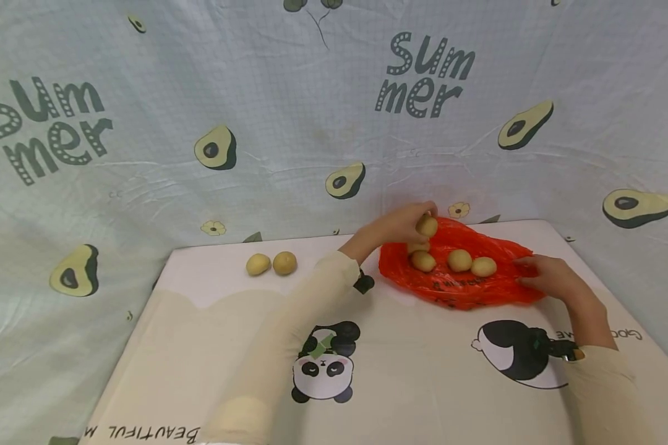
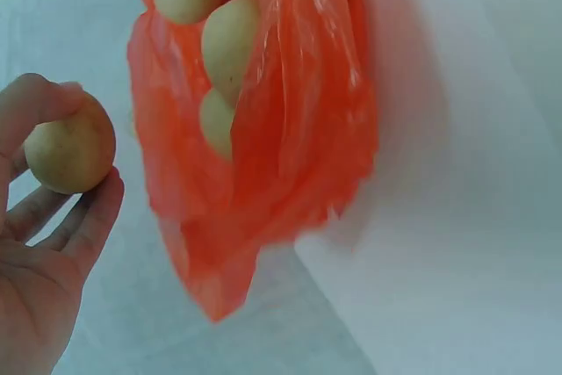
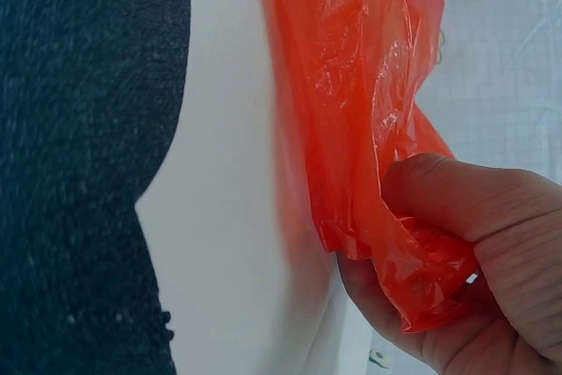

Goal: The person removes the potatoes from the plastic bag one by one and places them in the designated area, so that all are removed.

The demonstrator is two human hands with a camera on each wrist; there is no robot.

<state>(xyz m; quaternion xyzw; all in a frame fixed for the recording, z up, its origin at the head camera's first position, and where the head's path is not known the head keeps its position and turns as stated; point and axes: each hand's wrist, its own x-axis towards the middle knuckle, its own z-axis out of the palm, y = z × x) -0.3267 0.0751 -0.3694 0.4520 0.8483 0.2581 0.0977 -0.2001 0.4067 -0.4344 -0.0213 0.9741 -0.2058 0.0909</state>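
My left hand [image 1: 403, 224] grips a round yellow potato [image 1: 427, 226] between thumb and fingers, over the left end of a red plastic bag [image 1: 456, 290]. The left wrist view shows this potato [image 2: 72, 145] held beside the bag [image 2: 307, 129]. Several more potatoes [image 1: 459, 260] lie in the bag's mouth. At the bag's right end, my right hand [image 1: 553, 278] pinches its edge. In the right wrist view, thumb and fingers [image 3: 430, 186] close on the crumpled red plastic [image 3: 351, 129].
Two potatoes [image 1: 271, 264] sit side by side at the back left of the table [image 1: 200, 358], which has a pale cover with panda and lettering prints. A hanging cloth [image 1: 289, 123] with avocado prints stands right behind the table's back edge.
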